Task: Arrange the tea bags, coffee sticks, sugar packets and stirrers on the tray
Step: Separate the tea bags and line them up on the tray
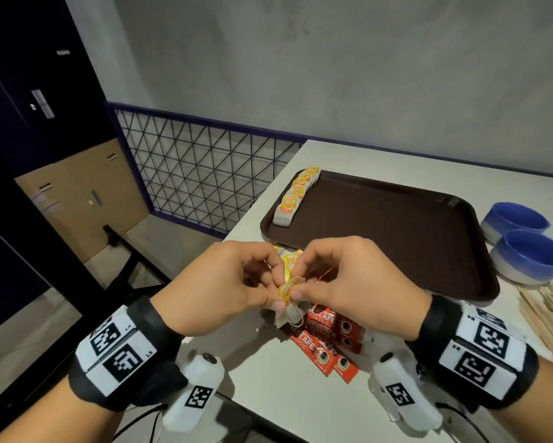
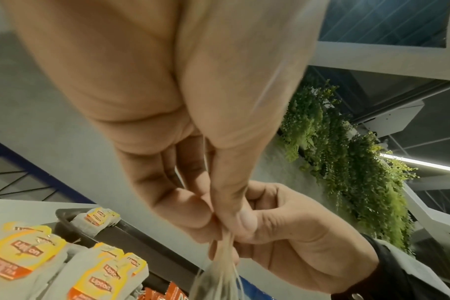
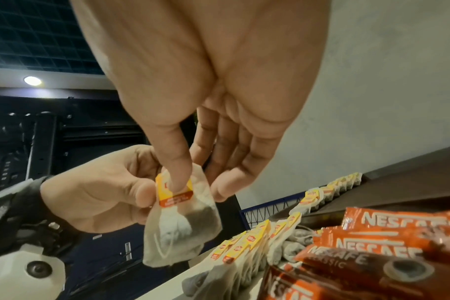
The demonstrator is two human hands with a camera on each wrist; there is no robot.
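Your left hand [image 1: 224,282] and right hand [image 1: 348,282] meet above the near edge of the white table [image 1: 300,394], both pinching one tea bag [image 3: 185,227] between thumb and fingertips; your right thumb presses on its yellow tag [image 3: 175,190] while the paper pouch hangs below, its string looped loose against it. The bag is held in the air just in front of the brown tray [image 1: 396,235], over a small pile of loose tea bags [image 3: 244,249] that lies on the table at the tray's near left corner. A row of tea bags [image 1: 296,195] already stands lined up along the tray's left edge, tags facing up (the rest of the tray floor is bare brown). Right below your hands, a heap of red coffee sticks [image 1: 326,340] lies on the table, overlapping one another at angles and touching the loose tea bags. To your right, a bundle of wooden stirrers [image 1: 550,314] lies near the table's edge, and behind it two blue bowls [image 1: 524,241] sit side by side just beside the tray's right rim.
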